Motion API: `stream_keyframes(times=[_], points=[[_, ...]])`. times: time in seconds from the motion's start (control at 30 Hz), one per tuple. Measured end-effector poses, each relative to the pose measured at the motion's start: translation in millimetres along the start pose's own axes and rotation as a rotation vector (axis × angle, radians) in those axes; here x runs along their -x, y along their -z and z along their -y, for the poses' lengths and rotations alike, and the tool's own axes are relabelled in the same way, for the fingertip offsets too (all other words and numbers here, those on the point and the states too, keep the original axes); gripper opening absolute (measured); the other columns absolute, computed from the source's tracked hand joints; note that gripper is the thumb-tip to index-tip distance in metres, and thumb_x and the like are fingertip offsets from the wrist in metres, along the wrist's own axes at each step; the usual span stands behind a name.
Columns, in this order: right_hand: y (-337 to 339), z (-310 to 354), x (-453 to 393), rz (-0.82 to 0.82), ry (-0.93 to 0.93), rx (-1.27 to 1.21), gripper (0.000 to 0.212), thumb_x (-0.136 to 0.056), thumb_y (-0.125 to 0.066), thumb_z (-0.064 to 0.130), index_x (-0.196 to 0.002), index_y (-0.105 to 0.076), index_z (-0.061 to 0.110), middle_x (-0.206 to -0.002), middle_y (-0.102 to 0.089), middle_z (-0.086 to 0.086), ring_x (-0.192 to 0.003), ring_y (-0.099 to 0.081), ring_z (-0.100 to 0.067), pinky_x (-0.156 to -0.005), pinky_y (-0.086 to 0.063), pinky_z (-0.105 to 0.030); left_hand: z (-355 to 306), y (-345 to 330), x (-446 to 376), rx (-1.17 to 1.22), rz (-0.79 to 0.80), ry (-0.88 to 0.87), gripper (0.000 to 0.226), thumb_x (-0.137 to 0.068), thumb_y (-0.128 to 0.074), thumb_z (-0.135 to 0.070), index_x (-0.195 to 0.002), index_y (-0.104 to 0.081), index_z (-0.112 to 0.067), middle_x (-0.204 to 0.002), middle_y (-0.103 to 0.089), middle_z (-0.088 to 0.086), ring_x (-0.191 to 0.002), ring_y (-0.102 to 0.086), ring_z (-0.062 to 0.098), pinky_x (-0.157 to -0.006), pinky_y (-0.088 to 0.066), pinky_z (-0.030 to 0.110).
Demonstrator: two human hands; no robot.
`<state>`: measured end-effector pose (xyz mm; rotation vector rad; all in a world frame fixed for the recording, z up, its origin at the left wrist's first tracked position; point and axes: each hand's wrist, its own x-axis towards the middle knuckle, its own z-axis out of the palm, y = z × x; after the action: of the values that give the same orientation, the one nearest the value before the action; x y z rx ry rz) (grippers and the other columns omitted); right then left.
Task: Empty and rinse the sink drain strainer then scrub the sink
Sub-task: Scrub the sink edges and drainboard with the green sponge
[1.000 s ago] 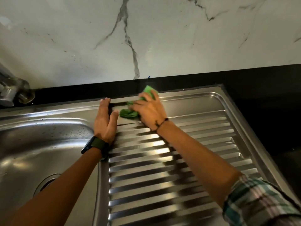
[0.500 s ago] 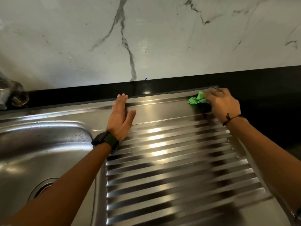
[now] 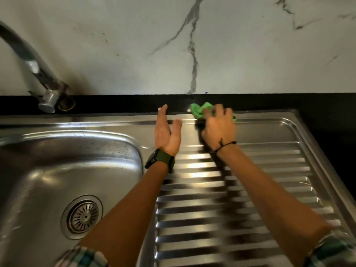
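hands 2 [image 3: 167, 132] [image 3: 218, 130] | cloth 1 [image 3: 200, 110] | sink 1 [image 3: 77, 135] | strainer 1 [image 3: 83, 216] | faucet 1 [image 3: 36, 74]

right hand [image 3: 218, 128] covers most of green cloth [image 3: 200, 110] — only a crumpled edge shows. tap [image 3: 28, 62] cut off at left edge, blurred. sleeves cropped at btm edge. strainer [image 3: 84, 216] contents too small to tell.

My one head camera looks steeply down and forward, close over the sink [image 3: 81, 162], toward the marble wall [image 3: 231, 45] beyond my hands.
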<state>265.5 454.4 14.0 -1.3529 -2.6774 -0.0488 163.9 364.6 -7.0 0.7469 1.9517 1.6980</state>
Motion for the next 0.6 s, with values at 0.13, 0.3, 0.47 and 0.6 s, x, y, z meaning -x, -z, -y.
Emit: stream_keyframes(times=[0.13, 0.3, 0.47, 0.6], points=[[4.4, 67.8, -1.9, 0.038, 0.182, -0.117, 0.043, -0.09, -0.05, 0.034, -0.128, -0.045, 0.014, -0.125, -0.042, -0.013, -0.111, -0.04, -0.031, -0.085, -0.047, -0.038, -8.6, 4.1, 1.6, 0.017, 0.009, 0.018, 0.067, -0.076, -0.04, -0.036, -0.139, -0.029, -0.016, -0.145, -0.038, 0.008, -0.132, -0.037, 0.021, -0.112, -0.03, 0.038], [19.1, 21.4, 5.2, 0.298, 0.485, 0.071, 0.059, -0.086, -0.054, 0.023, -0.141, -0.032, 0.024, -0.132, -0.038, -0.012, -0.118, -0.036, -0.031, -0.096, -0.042, -0.039, 3.9, 37.8, 9.5, -0.158, 0.115, 0.005, 0.065, -0.085, -0.032, -0.041, -0.144, -0.018, -0.017, -0.154, -0.018, 0.008, -0.143, -0.014, 0.023, -0.118, -0.015, 0.044], [18.0, 6.7, 29.2, 0.363, 0.545, 0.103, 0.064, -0.087, -0.051, 0.016, -0.144, -0.025, 0.028, -0.133, -0.04, -0.007, -0.117, -0.039, -0.025, -0.095, -0.038, -0.031, 40.1, 70.2, 30.0, -0.272, 0.088, -0.05, 0.065, -0.086, -0.031, -0.043, -0.144, -0.014, -0.023, -0.156, -0.009, 0.001, -0.143, -0.004, 0.016, -0.116, -0.009, 0.037], [18.0, 43.5, 20.4, 0.301, 0.56, -0.008, 0.058, -0.086, -0.051, 0.007, -0.14, -0.037, 0.022, -0.125, -0.049, -0.01, -0.111, -0.047, -0.028, -0.092, -0.042, -0.032, 45.3, 61.5, 26.7, -0.32, 0.058, -0.081, 0.068, -0.086, -0.027, -0.047, -0.145, -0.004, -0.024, -0.156, -0.002, -0.002, -0.141, 0.008, 0.007, -0.114, 0.004, 0.032]])
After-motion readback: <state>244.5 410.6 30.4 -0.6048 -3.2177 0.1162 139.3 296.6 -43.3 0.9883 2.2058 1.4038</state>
